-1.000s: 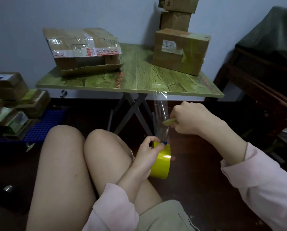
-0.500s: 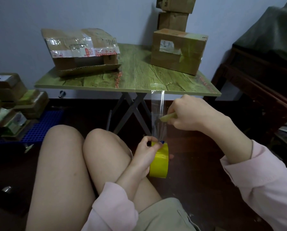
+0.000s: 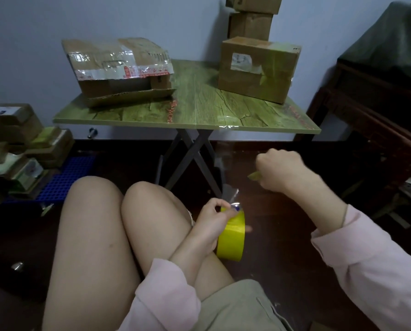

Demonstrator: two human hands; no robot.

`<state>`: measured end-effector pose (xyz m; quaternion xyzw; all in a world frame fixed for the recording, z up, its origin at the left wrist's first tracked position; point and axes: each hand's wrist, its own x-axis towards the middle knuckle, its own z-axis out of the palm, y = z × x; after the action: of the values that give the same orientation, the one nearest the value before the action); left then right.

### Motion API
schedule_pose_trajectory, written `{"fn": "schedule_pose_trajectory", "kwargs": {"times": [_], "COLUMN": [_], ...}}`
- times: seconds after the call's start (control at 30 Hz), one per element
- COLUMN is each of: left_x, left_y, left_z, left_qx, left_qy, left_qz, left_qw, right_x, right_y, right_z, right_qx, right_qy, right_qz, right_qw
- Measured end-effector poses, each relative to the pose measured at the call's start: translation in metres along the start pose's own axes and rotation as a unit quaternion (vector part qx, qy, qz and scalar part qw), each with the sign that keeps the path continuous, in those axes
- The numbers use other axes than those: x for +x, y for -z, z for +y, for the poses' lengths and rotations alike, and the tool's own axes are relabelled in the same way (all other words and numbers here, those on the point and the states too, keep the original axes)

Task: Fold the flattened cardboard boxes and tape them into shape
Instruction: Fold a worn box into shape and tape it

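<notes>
Where the left hand sits: low in the view, the left hand (image 3: 211, 220) is curled round the top of the yellow tape roll (image 3: 230, 240). Thumb and fingertips pinch where the clear strip (image 3: 223, 177) leaves it.
Right hand: the right hand (image 3: 279, 169) is closed in a fist round a small yellow-green tool (image 3: 253, 176), of which only the tip shows. It is held to the right of the strip and apart from it.
Tape strip: it runs from the roll up toward the near edge of the table (image 3: 152, 115), where a glossy patch suggests its far end is stuck down. It is crumpled just above the roll.
Boxes: a half-closed cardboard box (image 3: 118, 70) with a loose flap stands at the table's back left. A taped box (image 3: 257, 68) stands at the back right with more stacked on it. Both are well apart from the hands.
Step in hand: likely cutting a length of tape free of the roll, ahead of sealing the open box.
Next move: probably lifting the strip without letting it fold on itself, then bringing it to the flap seam.
Hard to tell: whether the strip is severed, and what the tool is. The stack's top is cut off by the frame, and the floor boxes (image 3: 20, 144) at left are dim.
</notes>
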<state>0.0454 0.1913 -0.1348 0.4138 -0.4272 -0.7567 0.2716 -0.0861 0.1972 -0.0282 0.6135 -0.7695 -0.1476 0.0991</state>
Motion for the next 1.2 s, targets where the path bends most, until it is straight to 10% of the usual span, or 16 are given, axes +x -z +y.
{"fn": "schedule_pose_trajectory", "kwargs": {"times": [0.17, 0.4, 0.5, 0.8, 1.2], "left_x": [0.000, -0.012, -0.018, -0.039, -0.049], "left_y": [0.001, 0.001, 0.003, 0.025, 0.062], "left_z": [0.003, 0.015, 0.019, 0.060, 0.104], "left_qx": [-0.004, 0.005, 0.016, 0.072, 0.352], "left_qy": [-0.004, -0.070, -0.114, -0.269, -0.400], "left_qz": [-0.022, -0.028, -0.022, 0.052, 0.261], "left_qw": [1.000, 0.997, 0.993, 0.959, 0.805], "right_x": [-0.012, -0.018, -0.016, -0.002, 0.021], "right_y": [-0.025, -0.048, -0.042, 0.022, 0.077], "right_z": [0.029, 0.006, -0.004, -0.018, -0.051], "right_qx": [0.216, 0.726, 0.768, 0.769, 0.738], "right_qy": [-0.120, -0.054, -0.027, 0.106, 0.270], "right_qz": [0.006, 0.005, 0.010, 0.076, 0.111], "right_qw": [0.969, 0.686, 0.640, 0.626, 0.609]}}
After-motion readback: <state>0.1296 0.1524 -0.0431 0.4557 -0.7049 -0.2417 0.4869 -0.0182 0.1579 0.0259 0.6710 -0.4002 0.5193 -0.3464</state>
